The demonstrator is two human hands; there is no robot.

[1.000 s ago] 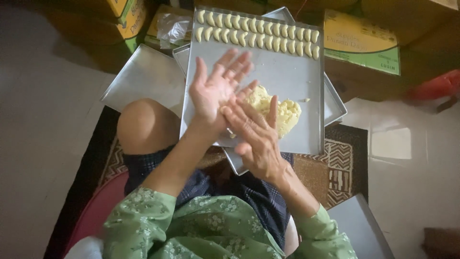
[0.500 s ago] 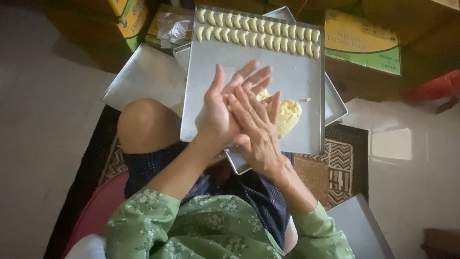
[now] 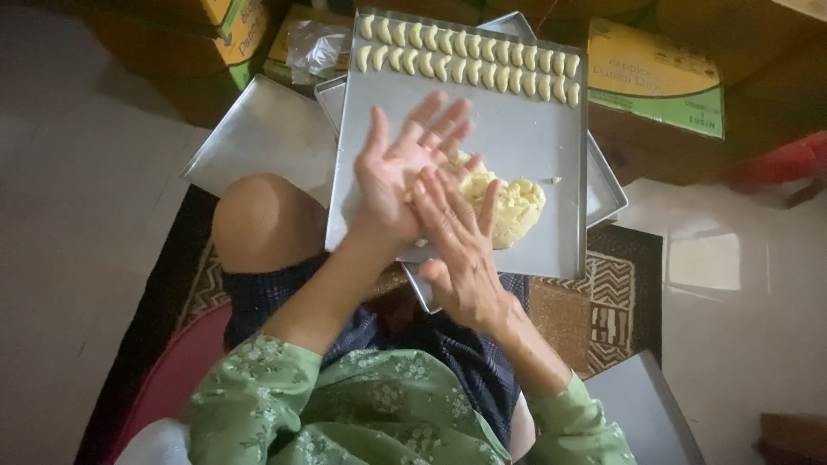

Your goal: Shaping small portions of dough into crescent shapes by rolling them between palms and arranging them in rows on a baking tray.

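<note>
— What are the hands doing?

— The left hand (image 3: 405, 172) is open, palm up, fingers spread. The right hand (image 3: 461, 237) lies flat across it, fingers straight, palms pressed together. Whether any dough sits between them cannot be told.

— And the dough?

— A pale yellow dough lump (image 3: 508, 207) rests on the metal tray (image 3: 534, 129), just beyond the hands, near the tray's lower edge.

— What else?

— Two rows of shaped dough pieces (image 3: 469, 56) line the tray's far edge. More trays (image 3: 258, 138) lie underneath and to the side, cardboard boxes (image 3: 659, 77) behind, a patterned rug (image 3: 607, 297) below.
</note>
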